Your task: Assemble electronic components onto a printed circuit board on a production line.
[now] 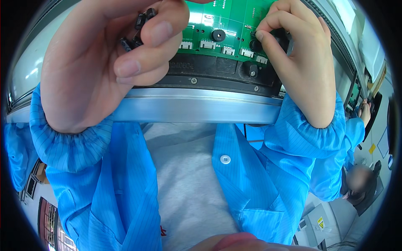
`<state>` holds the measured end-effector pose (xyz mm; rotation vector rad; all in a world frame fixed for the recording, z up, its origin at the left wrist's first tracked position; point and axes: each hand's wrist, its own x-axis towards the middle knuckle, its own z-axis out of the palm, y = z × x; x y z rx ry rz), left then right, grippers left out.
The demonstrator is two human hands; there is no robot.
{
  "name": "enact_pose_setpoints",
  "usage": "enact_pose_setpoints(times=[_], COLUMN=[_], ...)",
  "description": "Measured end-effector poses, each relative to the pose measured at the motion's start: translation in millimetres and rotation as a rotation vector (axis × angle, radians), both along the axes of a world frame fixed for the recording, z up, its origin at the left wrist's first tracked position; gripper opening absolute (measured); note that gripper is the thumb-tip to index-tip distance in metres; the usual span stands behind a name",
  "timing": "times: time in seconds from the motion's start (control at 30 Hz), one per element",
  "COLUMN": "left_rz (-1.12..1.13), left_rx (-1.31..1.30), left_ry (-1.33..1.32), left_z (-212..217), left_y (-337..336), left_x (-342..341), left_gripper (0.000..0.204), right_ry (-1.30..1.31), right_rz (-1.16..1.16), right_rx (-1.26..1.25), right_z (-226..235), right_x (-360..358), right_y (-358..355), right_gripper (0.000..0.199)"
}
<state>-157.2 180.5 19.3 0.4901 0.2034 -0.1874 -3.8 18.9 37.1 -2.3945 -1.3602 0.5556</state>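
My left hand [104, 54] is raised at the left with its fingers curled around several small black cylindrical electronic components [138, 29]. Part of them is hidden by the fingers. My right hand [299, 50] is over the right part of a green circuit board [230, 25], thumb and forefinger pressed together at its surface. What sits between those fingertips is too small to make out. Just below them on the board is a black round part [255, 45]. A black buzzer [218, 35] with a centre hole stands further left, above a row of white connectors [207, 44].
The board lies in a black fixture [201, 67] with screws and a knob [252, 71]. A metal rail [197, 104] runs along its near side. At the far right are a co-worker's hand [365, 112] and another person [360, 184] in the background.
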Motion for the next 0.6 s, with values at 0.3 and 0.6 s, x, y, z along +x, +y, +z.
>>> enact_pose_setpoints(times=[0.3, 0.6], left_rz=[-0.003, 0.0], left_rx=[-0.02, -0.053], left_ry=[0.025, 0.062], left_z=[-1.5, -4.0], left_y=[0.5, -2.6], left_x=[-1.5, 2.7], left_gripper=[0.049, 0.053], right_ry=[-0.085, -0.149], right_rz=[0.007, 0.059], right_rx=[-0.028, -0.052], right_z=[6.5, -1.1], right_x=[-2.3, -1.2], right_y=[2.7, 1.2], right_gripper=[0.009, 0.01])
